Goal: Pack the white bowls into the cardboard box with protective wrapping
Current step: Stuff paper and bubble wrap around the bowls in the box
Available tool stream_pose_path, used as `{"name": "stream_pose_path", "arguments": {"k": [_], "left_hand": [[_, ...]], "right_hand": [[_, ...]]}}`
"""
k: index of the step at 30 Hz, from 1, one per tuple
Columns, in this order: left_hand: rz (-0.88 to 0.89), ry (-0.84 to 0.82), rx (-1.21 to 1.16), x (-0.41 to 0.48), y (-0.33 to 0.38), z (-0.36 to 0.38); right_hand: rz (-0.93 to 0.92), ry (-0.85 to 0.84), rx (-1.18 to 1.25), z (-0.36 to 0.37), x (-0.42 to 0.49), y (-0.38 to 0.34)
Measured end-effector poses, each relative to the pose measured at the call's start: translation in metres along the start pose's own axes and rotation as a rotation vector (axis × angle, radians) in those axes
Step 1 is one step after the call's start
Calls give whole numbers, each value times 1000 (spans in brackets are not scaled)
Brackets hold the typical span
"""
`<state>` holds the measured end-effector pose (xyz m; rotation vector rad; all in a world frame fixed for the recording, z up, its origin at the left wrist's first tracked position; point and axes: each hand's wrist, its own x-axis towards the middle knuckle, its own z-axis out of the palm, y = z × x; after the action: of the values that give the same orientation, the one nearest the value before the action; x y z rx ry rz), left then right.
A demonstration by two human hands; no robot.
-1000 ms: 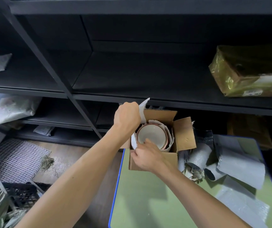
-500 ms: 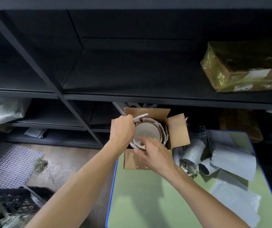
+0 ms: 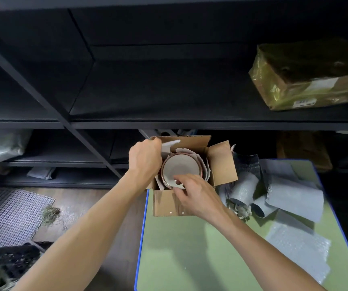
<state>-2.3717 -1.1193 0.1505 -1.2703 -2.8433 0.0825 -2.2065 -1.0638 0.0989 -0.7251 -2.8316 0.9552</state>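
An open cardboard box (image 3: pixel 221 162) stands at the far left corner of the green table (image 3: pixel 200 248). Inside it sits a white bowl (image 3: pixel 180 166) with a reddish rim, ringed by white wrapping sheets (image 3: pixel 204 166). My left hand (image 3: pixel 145 158) is at the box's left wall and grips a white sheet whose tip sticks up beside it. My right hand (image 3: pixel 196 194) reaches over the front wall, its fingers curled on the bowl's near rim. Any bowls beneath the top one are hidden.
Rolls and sheets of grey bubble wrap (image 3: pixel 282 198) lie on the table right of the box. A black shelf rack (image 3: pixel 147 122) stands behind, with a taped parcel (image 3: pixel 307 78) on it. Left of the table are a white mesh mat (image 3: pixel 9 213) and a black crate (image 3: pixel 15 261).
My left hand came down from above the box to its left wall, taking the white sheet lower. My right hand shifted from the front-left corner onto the bowl's near rim.
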Motion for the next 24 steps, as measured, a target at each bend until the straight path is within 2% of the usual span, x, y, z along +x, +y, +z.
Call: {"name": "stream_pose_path", "arguments": {"k": [7, 13, 19, 24], "left_hand": [[-40, -74, -112, 1, 7, 11], [-112, -115, -168, 3, 10, 20], [-151, -106, -62, 12, 7, 16], [-173, -89, -142, 16, 6, 18]], "right_hand": [[-94, -20, 8, 12, 9, -22], [-47, -17, 76, 12, 16, -25], [-53, 81, 3, 17, 21, -31], [-94, 126, -34, 18, 25, -25]]}}
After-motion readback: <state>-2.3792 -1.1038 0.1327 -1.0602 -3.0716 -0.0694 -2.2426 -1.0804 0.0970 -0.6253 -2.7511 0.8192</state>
